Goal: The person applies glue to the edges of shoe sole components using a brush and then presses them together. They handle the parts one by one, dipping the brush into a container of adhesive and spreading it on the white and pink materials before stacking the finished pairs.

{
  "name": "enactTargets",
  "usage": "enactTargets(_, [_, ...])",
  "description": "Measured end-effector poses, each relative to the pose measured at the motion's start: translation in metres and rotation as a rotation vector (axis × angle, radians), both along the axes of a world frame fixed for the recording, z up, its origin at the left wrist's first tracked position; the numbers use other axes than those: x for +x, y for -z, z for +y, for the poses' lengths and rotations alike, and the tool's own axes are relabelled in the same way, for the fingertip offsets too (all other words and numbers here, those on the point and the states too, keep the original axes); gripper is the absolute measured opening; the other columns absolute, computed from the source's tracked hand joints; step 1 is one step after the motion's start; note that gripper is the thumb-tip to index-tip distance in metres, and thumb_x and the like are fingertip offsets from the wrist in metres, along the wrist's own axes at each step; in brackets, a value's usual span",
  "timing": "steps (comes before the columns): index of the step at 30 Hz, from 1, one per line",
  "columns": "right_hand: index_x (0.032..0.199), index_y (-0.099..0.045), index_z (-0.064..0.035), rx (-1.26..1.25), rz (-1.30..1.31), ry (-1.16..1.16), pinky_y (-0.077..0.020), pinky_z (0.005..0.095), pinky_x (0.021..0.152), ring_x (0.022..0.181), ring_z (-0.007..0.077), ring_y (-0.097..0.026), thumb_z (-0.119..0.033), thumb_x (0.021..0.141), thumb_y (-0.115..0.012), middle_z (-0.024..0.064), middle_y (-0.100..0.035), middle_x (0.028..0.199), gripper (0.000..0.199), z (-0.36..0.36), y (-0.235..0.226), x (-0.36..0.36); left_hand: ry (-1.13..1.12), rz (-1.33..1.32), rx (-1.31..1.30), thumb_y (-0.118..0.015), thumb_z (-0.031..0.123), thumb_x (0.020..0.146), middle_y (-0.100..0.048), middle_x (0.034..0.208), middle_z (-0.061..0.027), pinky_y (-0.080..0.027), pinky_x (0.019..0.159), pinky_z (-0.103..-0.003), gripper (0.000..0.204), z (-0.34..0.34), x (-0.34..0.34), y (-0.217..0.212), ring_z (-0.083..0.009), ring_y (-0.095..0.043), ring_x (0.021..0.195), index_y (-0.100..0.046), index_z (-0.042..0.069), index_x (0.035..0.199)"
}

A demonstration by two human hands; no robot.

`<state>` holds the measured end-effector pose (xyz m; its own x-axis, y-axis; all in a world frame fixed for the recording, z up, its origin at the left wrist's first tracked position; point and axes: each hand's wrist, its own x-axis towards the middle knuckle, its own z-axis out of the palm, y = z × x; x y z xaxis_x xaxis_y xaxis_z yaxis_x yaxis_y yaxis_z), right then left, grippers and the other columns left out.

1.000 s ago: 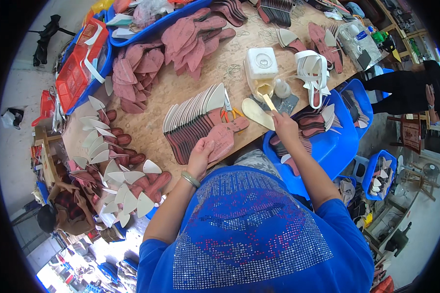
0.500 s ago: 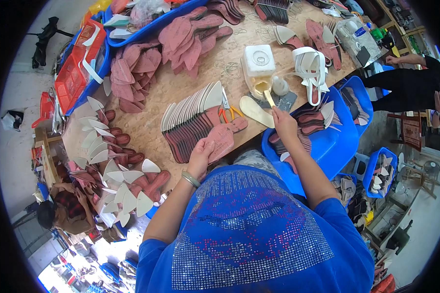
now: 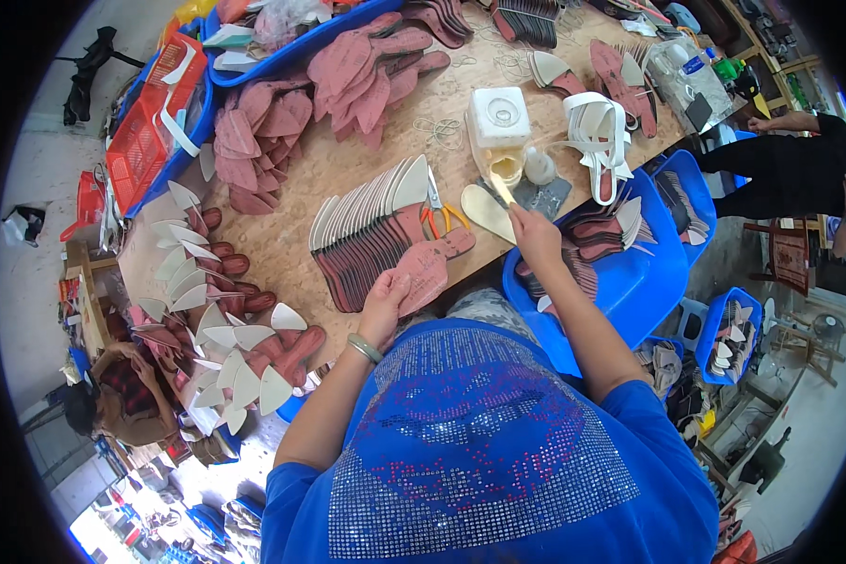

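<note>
My left hand (image 3: 383, 303) grips a pink shoe insole (image 3: 427, 271) by its near side, at the table's front edge. In my right hand (image 3: 537, 237) is a brush (image 3: 502, 192) with a pale handle, its head at the near rim of a cut-open white plastic jug (image 3: 500, 120). Yellowish residue coats the jug's opening. Under the brush lies a cream sole-shaped piece (image 3: 485, 212). Scissors (image 3: 434, 207) with orange handles rest beside a standing row of pink insoles (image 3: 367, 252) with cream tips, just left of the held insole.
Loose pink insoles (image 3: 261, 136) lie in heaps at the back left. More with cream tips (image 3: 244, 362) cover the left edge. White straps (image 3: 592, 136) sit right of the jug. Blue bins (image 3: 639, 282) stand at the right; another person (image 3: 790, 164) is beyond them.
My right hand has shifted slightly left and nearer, drawing the brush from the jug's opening to its near rim. My left hand and the insole have hardly moved.
</note>
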<state>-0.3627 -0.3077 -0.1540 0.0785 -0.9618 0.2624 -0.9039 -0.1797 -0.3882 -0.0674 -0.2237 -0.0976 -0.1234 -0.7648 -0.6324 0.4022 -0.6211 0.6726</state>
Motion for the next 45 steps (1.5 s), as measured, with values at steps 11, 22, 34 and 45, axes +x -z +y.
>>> enactTargets(11, [0.099, -0.067, -0.0133, 0.079, -0.081, -0.01, -0.0503, 0.0413, 0.057, 0.067, 0.0295, -0.062, -0.022, 0.087, -0.057, 0.0121, -0.061, 0.074, 0.018, 0.014, -0.005, 0.007, 0.023, 0.006, -0.033, -0.052, 0.021, 0.095, -0.061, 0.104, -0.0042, -0.052, 0.076, -0.027, 0.023, -0.012, -0.012, 0.005, -0.0124, -0.062, 0.092, -0.05, 0.005, 0.112])
enactTargets(22, [0.098, -0.069, -0.0108, 0.268, -0.287, 0.077, -0.0514, 0.0403, 0.069, 0.081, 0.0317, -0.064, -0.025, 0.086, -0.059, 0.0151, -0.067, 0.09, 0.021, 0.02, -0.009, -0.004, 0.045, -0.014, -0.034, -0.051, 0.025, 0.096, -0.061, 0.104, -0.0016, -0.051, 0.068, -0.025, 0.024, -0.023, -0.025, 0.007, -0.0102, -0.062, 0.089, -0.05, 0.008, 0.113])
enactTargets(34, [0.116, -0.061, -0.0056, 0.766, -1.199, 0.328, -0.0329, 0.0237, 0.038, 0.043, 0.0094, -0.044, -0.025, 0.094, -0.052, 0.001, -0.052, 0.059, 0.031, 0.003, -0.027, -0.018, 0.129, -0.074, 0.089, -0.048, 0.025, 0.097, -0.061, 0.106, -0.0042, -0.051, 0.066, -0.026, 0.026, -0.04, -0.053, -0.009, -0.0109, -0.062, 0.088, -0.048, 0.007, 0.117])
enactTargets(45, [0.111, -0.062, -0.0093, 0.778, -1.655, 0.37, -0.027, 0.0217, 0.036, 0.041, 0.0065, -0.037, -0.023, 0.093, -0.052, -0.0024, -0.042, 0.055, 0.025, 0.021, -0.033, -0.035, 0.161, -0.063, 0.231, -0.047, 0.026, 0.098, -0.062, 0.105, -0.0044, -0.049, 0.067, -0.022, 0.029, -0.034, -0.03, -0.006, -0.0114, -0.062, 0.084, -0.05, 0.006, 0.119])
